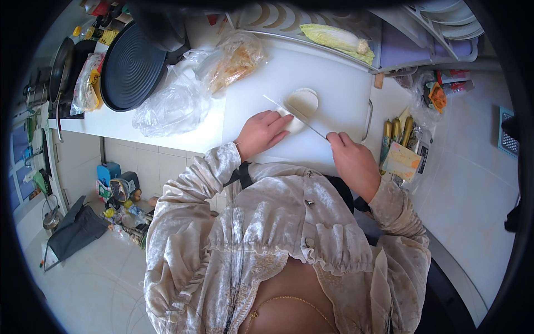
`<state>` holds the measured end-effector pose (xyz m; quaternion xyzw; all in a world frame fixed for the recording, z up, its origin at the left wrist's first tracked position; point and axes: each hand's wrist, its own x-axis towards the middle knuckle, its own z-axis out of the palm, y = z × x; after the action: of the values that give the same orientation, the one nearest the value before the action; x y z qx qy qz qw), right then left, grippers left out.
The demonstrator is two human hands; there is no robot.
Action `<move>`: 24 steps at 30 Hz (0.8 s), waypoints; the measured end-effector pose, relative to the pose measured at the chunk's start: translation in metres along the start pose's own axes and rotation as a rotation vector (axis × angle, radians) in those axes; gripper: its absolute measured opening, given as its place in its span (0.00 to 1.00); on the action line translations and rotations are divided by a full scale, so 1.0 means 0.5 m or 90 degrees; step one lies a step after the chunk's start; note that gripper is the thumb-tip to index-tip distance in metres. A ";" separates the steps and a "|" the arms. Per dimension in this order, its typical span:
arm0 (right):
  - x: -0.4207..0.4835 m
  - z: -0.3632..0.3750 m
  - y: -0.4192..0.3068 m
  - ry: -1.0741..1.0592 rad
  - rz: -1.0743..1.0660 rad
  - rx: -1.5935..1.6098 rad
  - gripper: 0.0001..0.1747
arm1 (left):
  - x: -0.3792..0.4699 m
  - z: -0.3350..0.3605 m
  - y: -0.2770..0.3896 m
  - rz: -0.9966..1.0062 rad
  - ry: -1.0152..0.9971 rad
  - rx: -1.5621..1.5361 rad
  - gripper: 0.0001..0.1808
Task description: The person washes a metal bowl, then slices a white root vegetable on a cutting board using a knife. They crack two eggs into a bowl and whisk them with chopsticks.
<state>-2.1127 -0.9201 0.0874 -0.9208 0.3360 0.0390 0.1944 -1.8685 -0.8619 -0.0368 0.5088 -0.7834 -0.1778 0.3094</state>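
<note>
On a white cutting board lie pale, round, flat pieces of food, perhaps dough or wrappers. A knife stands edge-down across them, its blade running from upper left to lower right. My right hand is closed around the knife's handle. My left hand rests with its fingertips on the near pale piece, just left of the blade. Whether it grips the piece or only presses on it is hard to see.
A clear plastic bag and a bag of brownish food lie left of the board, near a round ridged black pan. Behind lies a napa cabbage on a rack. Packaged sausages are on the right, below a dish rack.
</note>
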 end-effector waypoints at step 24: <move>0.062 0.031 -0.012 -0.063 0.020 0.039 0.13 | 0.013 -0.007 -0.015 0.056 -0.048 0.029 0.14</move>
<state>-2.0840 -0.9289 0.0686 -0.9058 0.3417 0.0770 0.2382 -1.8632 -0.8710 -0.0367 0.4738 -0.8201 -0.1650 0.2753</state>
